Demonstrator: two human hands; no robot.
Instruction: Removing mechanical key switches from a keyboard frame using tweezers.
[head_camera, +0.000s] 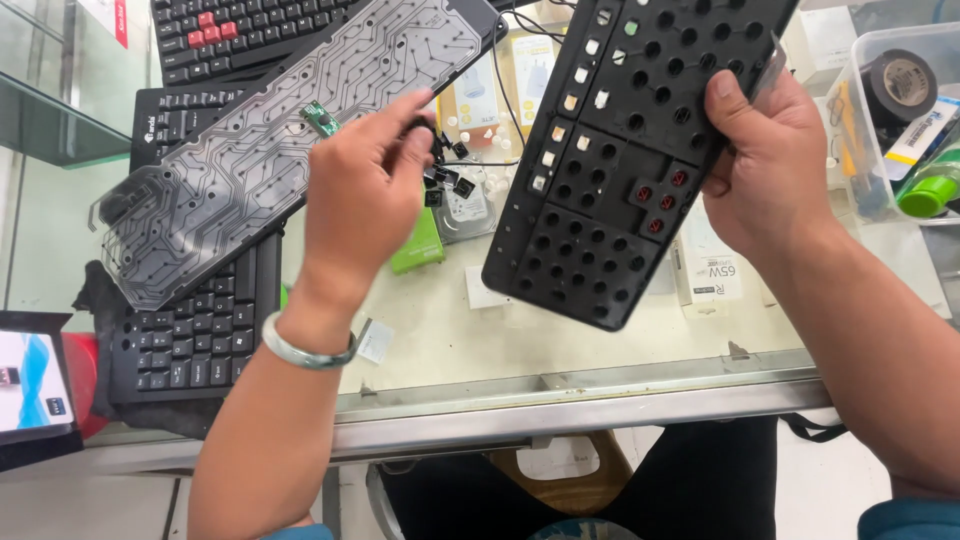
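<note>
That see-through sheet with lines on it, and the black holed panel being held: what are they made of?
The sheet looks like thin, flexible clear plastic film: glossy, printed with grey circuit tracks, keyboards showing through it. The black panel in the right hand seems rigid moulded plastic with a matte finish, judging by its uniform round holes and ribbed edges.

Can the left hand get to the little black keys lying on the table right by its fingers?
Probably yes. The left hand hovers right beside the loose black keys, and nothing lies between them. Its fingertips seem to be pinching something small already, so it may need to let go first.
</note>
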